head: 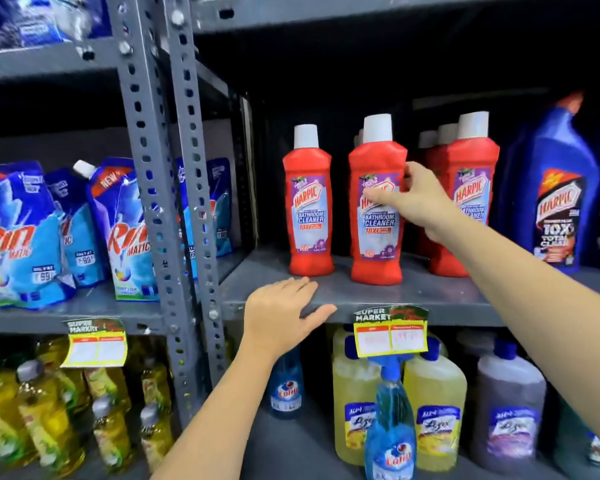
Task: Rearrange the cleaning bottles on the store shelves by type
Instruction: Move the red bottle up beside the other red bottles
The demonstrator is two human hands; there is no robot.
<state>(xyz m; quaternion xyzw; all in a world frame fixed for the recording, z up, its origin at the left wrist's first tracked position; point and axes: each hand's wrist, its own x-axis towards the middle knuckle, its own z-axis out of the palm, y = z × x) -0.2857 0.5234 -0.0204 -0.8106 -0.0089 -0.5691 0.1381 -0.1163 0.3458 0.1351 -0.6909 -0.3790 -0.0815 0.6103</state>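
Broadly, a grey metal shelf [413,292] carries a row of red Harpic bathroom cleaner bottles with white caps, a tall blue Harpic bottle [555,188] standing at the right end and blue Rin pouches [25,233] filling the next bay to the left. Lower down stand yellow jugs [433,410] and a blue spray bottle [390,424]. On the middle red bottle [376,202] the right hand [416,195] is wrapped, thumb across the label and fingers round its far side, while the left hand [281,317] lies flat and spread on the shelf's front edge, holding nothing.

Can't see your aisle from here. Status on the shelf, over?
Right hand gripping the middle red Harpic bottle, upright on the shelf. Left hand flat and open on the shelf edge. Nothing in the way.
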